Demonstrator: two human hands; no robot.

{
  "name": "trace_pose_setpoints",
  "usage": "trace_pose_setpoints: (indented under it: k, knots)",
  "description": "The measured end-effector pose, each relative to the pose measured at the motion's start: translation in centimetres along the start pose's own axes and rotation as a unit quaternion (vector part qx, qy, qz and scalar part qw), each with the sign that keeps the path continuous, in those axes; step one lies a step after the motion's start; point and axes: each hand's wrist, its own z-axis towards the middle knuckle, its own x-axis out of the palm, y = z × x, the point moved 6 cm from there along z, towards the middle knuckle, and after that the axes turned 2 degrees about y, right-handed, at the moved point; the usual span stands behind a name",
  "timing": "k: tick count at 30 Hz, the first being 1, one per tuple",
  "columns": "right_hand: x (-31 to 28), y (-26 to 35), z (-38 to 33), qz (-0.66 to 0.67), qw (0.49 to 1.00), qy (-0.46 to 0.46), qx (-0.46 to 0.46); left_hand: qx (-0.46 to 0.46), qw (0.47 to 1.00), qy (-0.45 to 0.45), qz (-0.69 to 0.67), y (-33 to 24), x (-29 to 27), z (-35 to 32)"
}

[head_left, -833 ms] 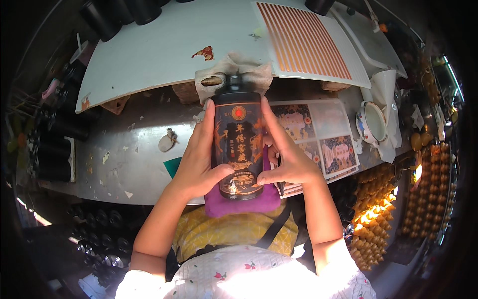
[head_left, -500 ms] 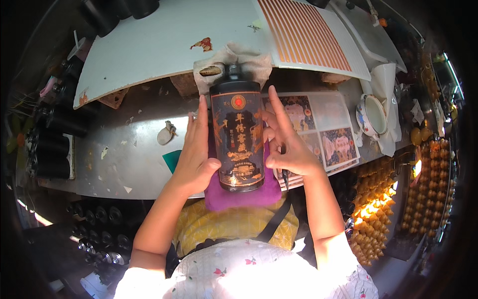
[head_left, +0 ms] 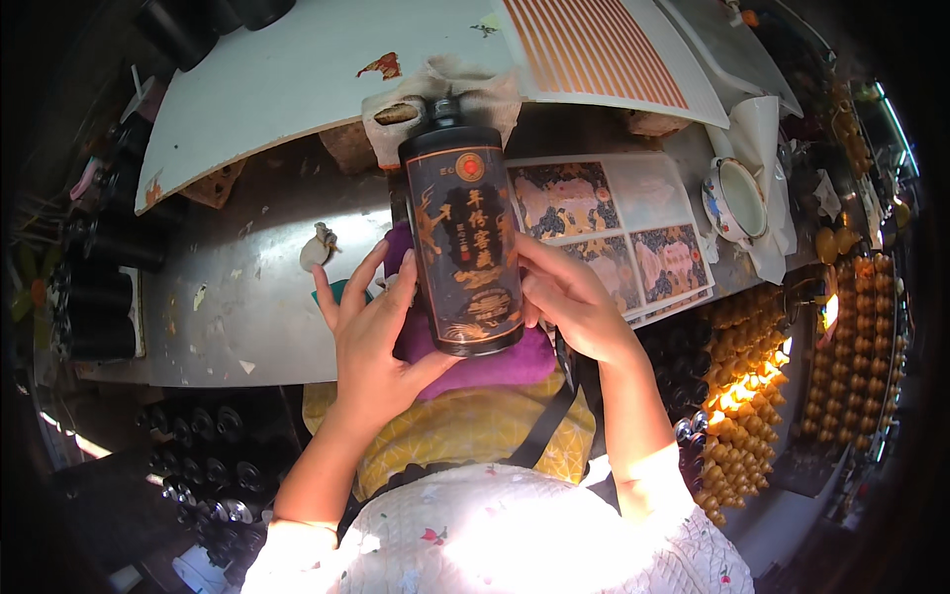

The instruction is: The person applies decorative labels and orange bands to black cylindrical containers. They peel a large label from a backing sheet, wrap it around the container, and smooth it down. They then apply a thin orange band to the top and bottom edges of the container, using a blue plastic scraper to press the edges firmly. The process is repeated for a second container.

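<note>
A black bottle (head_left: 465, 243) with gold and copper designs and a red round emblem lies tilted in front of me, its neck pointing away. My right hand (head_left: 579, 307) grips its right side near the base, the fingertips partly hidden. To the left of the bottle, my left hand (head_left: 374, 342) is open with its fingers spread. Its thumb reaches toward the bottle's base; whether it touches, I cannot tell. Under the bottle shows a purple cloth (head_left: 515, 366) over my lap. Beyond the neck, a whitish crumpled cloth (head_left: 500, 94) hangs at the raised board's edge.
Printed decal sheets (head_left: 668, 262) lie right of the bottle, near a white enamel bowl (head_left: 740, 203). A white raised board (head_left: 267, 99) bears a sheet of copper strips (head_left: 594, 49). Black bottles (head_left: 99, 312) stand left. A small whitish bundle (head_left: 318, 247) sits on the metal table (head_left: 218, 327).
The bottle's top has tipped to the left. My left hand has come off its side and spread its fingers, while my right hand has closed around the right side near the base.
</note>
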Motion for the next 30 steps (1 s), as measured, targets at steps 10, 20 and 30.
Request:
trace_pose_setpoints:
  k: [10, 20, 30]
  knots:
    - [1.1, 0.6, -0.7, -0.006, 0.999, -0.047, -0.009, 0.001, 0.999, 0.037, -0.002, 1.2, 0.8, -0.4]
    - [1.1, 0.6, -0.7, -0.011, 0.999, -0.049, -0.017, -0.064, 0.981, 0.034, -0.181, 2.3, 1.4, -0.2]
    - [1.1, 0.4, -0.7, 0.0, 0.999, -0.048, -0.009, -0.064, 0.986, 0.027, -0.155, 2.2, 1.6, -0.4]
